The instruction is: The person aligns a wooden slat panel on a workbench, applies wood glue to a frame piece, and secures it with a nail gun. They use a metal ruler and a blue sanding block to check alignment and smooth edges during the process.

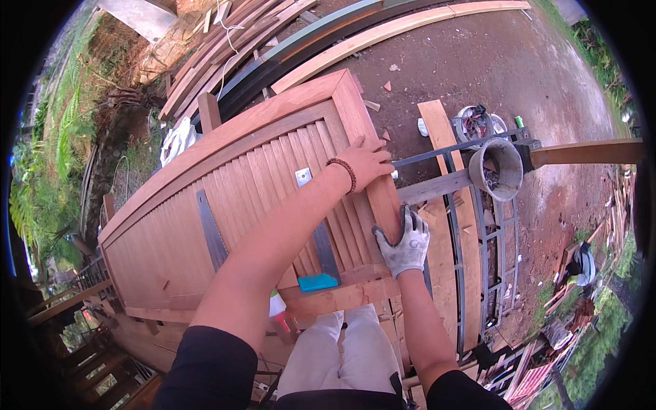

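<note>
A large louvered wooden panel (pixel 266 160), reddish brown with a thick frame, lies in front of me. My left hand (pixel 367 160), bare with a beaded bracelet at the wrist, rests on its right end rail, fingers stretched toward the outer edge. My right hand (pixel 404 247), in a grey and white glove, grips the near end of that rail, thumb on one side and fingers on the other. A square with a teal handle (pixel 318 281) lies on the slats, its blade partly beneath my left forearm. Farther left lies a dark metal strip (pixel 212 232).
A grey bucket (pixel 497 169) stands right of the panel, beside a tub of odds and ends (pixel 473 123). Boards (pixel 447 225) and a dark metal ladder-like frame (pixel 499 253) run along the right. Stacked timber (pixel 229 51) lies beyond the panel.
</note>
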Tool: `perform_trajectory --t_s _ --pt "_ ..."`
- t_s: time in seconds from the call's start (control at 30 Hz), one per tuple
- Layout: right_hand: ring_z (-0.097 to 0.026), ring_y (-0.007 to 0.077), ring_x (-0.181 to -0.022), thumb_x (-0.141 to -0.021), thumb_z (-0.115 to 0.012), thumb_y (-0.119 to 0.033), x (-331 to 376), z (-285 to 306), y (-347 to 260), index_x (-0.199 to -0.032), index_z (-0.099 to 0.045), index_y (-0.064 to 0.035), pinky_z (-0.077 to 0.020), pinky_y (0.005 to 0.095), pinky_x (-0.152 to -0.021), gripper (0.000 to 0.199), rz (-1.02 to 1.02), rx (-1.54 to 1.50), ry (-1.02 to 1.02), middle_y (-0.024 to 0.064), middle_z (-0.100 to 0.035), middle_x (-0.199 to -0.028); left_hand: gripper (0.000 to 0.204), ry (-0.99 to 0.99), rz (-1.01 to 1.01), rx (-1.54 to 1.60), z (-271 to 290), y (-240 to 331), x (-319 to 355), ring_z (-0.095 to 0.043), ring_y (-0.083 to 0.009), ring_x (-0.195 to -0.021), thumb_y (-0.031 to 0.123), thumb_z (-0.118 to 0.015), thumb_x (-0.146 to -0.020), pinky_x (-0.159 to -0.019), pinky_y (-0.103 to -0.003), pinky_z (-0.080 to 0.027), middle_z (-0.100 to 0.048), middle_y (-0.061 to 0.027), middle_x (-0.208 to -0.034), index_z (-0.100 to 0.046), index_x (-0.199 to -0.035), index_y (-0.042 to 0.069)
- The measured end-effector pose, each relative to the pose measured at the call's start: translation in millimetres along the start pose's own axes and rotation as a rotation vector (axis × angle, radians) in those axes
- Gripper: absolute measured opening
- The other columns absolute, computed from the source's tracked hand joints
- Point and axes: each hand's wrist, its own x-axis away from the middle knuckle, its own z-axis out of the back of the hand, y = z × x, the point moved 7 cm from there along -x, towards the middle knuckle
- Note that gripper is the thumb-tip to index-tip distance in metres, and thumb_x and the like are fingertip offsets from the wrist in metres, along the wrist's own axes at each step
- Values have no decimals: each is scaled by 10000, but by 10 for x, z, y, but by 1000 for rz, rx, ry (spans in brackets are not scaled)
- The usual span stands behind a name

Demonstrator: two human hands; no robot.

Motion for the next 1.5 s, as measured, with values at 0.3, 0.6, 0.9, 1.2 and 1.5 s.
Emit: perform_trajectory --t_s 0.3,0.6,0.9,1.2,1.5 --pt "-666 198 -1018 -963 -603 -101 548 -122 1290 -1315 -588 -9 -504 318 -938 363 -478 -859 -117 110 -695 -1144 709 -57 38 -58 31 -22 -82 -300 -282 -1451 29 -780 -719 -1181 -503 -314 -457 -12 -1462 -538 -1357 222" --pt "-642 306 -1108 -867 -670 -70 762 140 1003 -1196 -676 -39 -500 354 -964 330 -231 -615 -265 161 -669 -1195 716 -64 16 -94 -3 -57 -111 -329 -285 -1426 0 -784 -684 -1178 -437 -326 -474 -14 -1446 -560 -1331 206" --pt "-629 354 -1105 -817 -692 -49 809 100 1028 -1192 -675 -54 -508 394 -968 376 -135 -545 -236 187 -658 -1184 725 -26 -3 -71 -41 -64 -127 -329 -305 -1425 -12 -777 -679 -1189 -432 -313 -478 -35 -1441 -556 -1336 198" --pt "-595 390 -1121 -808 -696 -99 912 152 904 -1242 -630 -62 -488 444 -983 441 -118 -354 -168 206 -628 -1209 716 11 75 43 -61 -25 14 -234 -315 -1484 -30 -711 -718 -1216 -498 -240 -419 -45 -1504 -535 -1376 191" --pt "-462 432 -1258 -727 -823 -381 825 -7 250 -1485 -325 4 -367 519 -1073 986 -70 -30 -97 270 -465 -1406 937 767 812 572 -215 -235 287 -109 -419 -1492 300 -755 -761 -1213 -546 -110 -206 -251 -1563 -263 -1511 30"
